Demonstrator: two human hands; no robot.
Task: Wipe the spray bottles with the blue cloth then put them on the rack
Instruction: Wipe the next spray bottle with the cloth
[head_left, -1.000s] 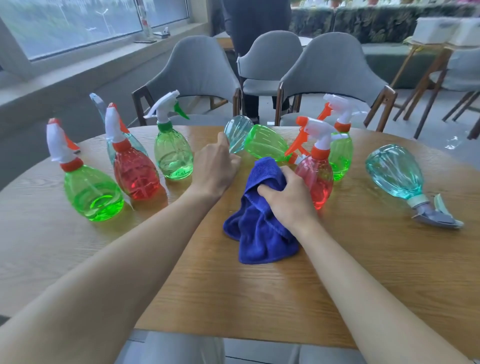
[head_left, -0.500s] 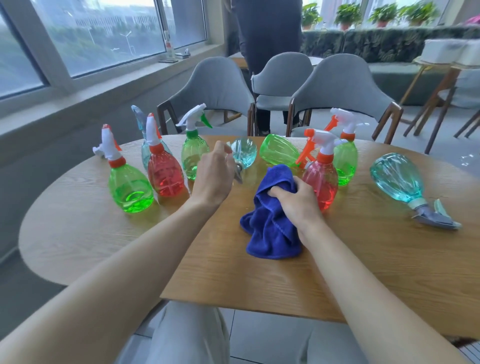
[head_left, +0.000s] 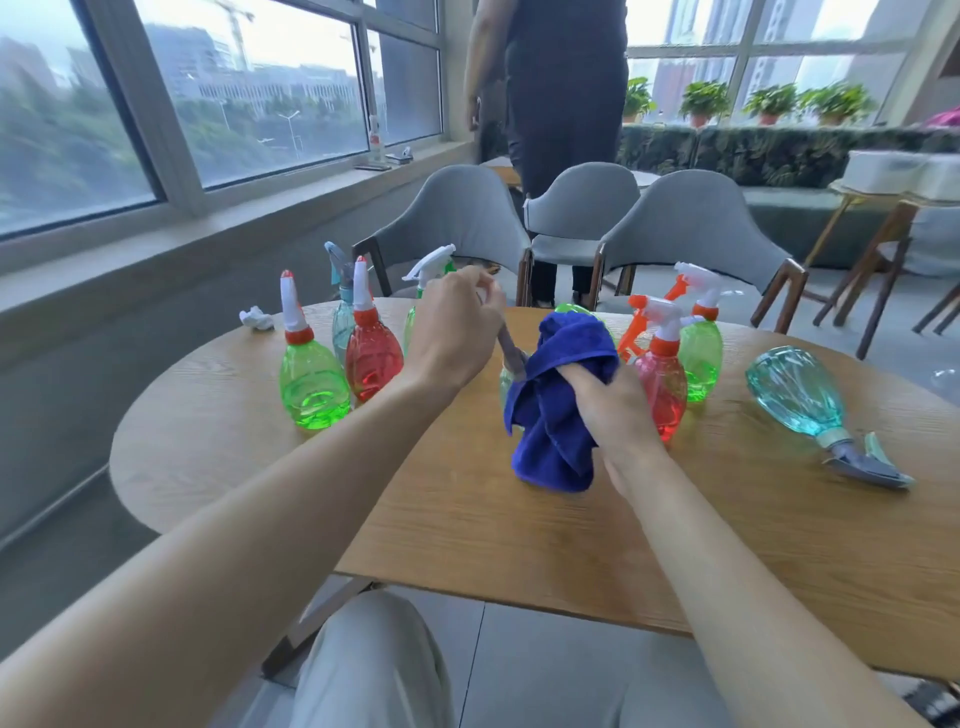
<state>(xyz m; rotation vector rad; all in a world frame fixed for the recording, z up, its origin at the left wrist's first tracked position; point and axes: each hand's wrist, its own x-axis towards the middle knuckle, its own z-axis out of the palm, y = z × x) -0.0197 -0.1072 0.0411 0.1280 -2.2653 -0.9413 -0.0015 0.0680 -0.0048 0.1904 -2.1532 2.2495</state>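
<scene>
A round wooden desk (head_left: 519, 519) carries a crumpled white tissue (head_left: 257, 318) near its far left edge. Three grey chairs (head_left: 691, 223) stand behind it. A person in dark clothes (head_left: 566, 93) stands beyond them, and potted plants (head_left: 769, 101) line the window (head_left: 260, 88) ledge.

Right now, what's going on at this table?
A person is wiping a spray bottle: the left hand holds it by its grey head while the right hand wraps the blue cloth round its body. Other bottles stand on the wooden table; a teal bottle lies on its side at the right. No rack is in view.
</scene>
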